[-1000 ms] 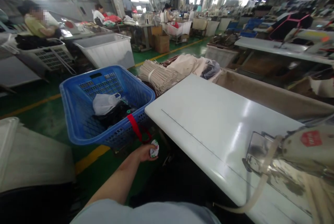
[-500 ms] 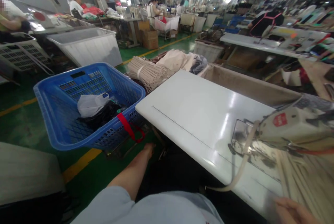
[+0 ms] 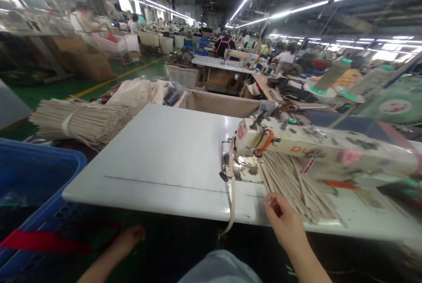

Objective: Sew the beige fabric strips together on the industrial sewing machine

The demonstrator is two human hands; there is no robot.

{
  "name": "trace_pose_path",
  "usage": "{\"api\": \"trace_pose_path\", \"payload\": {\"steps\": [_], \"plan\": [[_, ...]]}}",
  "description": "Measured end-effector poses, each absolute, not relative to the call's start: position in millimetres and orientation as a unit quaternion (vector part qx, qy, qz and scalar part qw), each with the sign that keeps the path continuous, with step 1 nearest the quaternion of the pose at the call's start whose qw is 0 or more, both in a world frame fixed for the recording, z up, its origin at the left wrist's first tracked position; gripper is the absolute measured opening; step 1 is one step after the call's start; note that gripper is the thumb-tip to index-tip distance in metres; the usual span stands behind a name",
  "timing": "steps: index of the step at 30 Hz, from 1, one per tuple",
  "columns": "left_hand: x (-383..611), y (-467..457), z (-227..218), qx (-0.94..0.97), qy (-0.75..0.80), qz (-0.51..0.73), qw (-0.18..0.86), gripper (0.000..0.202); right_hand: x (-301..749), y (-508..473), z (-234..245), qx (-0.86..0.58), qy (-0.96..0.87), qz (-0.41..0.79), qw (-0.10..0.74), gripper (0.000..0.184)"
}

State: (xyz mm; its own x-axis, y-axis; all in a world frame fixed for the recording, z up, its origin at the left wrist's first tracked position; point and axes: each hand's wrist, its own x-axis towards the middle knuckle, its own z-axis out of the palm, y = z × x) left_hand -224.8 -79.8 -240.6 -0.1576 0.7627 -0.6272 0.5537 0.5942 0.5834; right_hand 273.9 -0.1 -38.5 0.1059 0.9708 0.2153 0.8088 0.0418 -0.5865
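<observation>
My right hand (image 3: pixel 284 217) is at the front edge of the white sewing table, its fingers curled in a pinch; whatever lies between them is too small to make out. Beside it, a spread of beige fabric strips (image 3: pixel 296 186) runs under the arm of the sewing machine (image 3: pixel 316 146). One narrow beige strip (image 3: pixel 233 195) passes by the machine's needle area and hangs over the front edge. Low on the left, below the tabletop, my left hand (image 3: pixel 134 234) is dark and blurred, near the red strap (image 3: pixel 42 242) on the blue basket (image 3: pixel 70 160); its fingers are unclear.
A tied bundle of beige strips (image 3: pixel 82 120) and pale cloth (image 3: pixel 132 94) lie behind the basket. Beyond the tabletop (image 3: pixel 165 146) stands a long bin (image 3: pixel 217 102). Thread cones (image 3: pixel 332 76) rise at right. Co-workers sit at machines farther back.
The view has swung right, bringing the whole sewing machine and my right hand into fuller sight. The blue basket has shifted toward the left edge. My left hand remains low beside the table.
</observation>
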Motion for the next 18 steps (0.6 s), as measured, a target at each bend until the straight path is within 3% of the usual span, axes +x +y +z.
{"api": "trace_pose_path", "payload": {"steps": [5, 10, 12, 18], "plan": [[-210, -65, -157, 0.562, 0.629, 0.017, 0.536, 0.033, 286, 14, -28, -0.692, -0.675, 0.011, 0.255, 0.024], [-168, -40, -61, 0.621, 0.408, 0.152, 0.651, 0.051, 286, 31, -22, -0.715, -0.668, -0.103, 0.175, 0.038], [-151, -26, -44, 0.618, 0.393, 0.204, 0.650, 0.055, 280, 35, -20, -0.724, -0.664, -0.125, 0.140, 0.043], [-103, 15, -34, 0.618, 0.425, 0.278, 0.600, 0.038, 259, 43, -17, -0.750, -0.645, -0.131, 0.065, 0.040]]}}
